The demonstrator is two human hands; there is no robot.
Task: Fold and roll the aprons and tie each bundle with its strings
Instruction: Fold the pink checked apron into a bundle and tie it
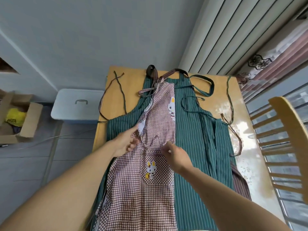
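1. I see the checked apron [150,189] lying lengthwise down the middle of the counter [115,90], on top of a green striped apron [196,147]. A brown striped apron [240,182] shows from under the green one at the right edge.
2. The checked apron is already folded narrow — its right edge runs as a straight crease, its left edge is doubled over with white lining showing.
3. Left hand [125,144]: forefinger straight, its tip touching the left folded edge near the white lining; the other fingers curl loosely and appear to hold nothing.
4. Right hand [175,155]: fingers curled over the pocket band at mid-apron. I cannot tell whether they pinch cloth or only press it.
5. Step in hand, as I judge it: lengthwise folding of the checked apron, smoothing the flap before rolling. No roll is started and no bundle is tied.
6. Strings: the checked ties [148,91] lie bunched at the bib end; green strings [193,104] loop loose on the counter to the right.
7. Next move calls for the left edge to be squared flat, then a roll — probably from the near hem toward the bib, so the ties end up outside for knotting.
8. Risk: the green apron beneath may drag along with the roll.
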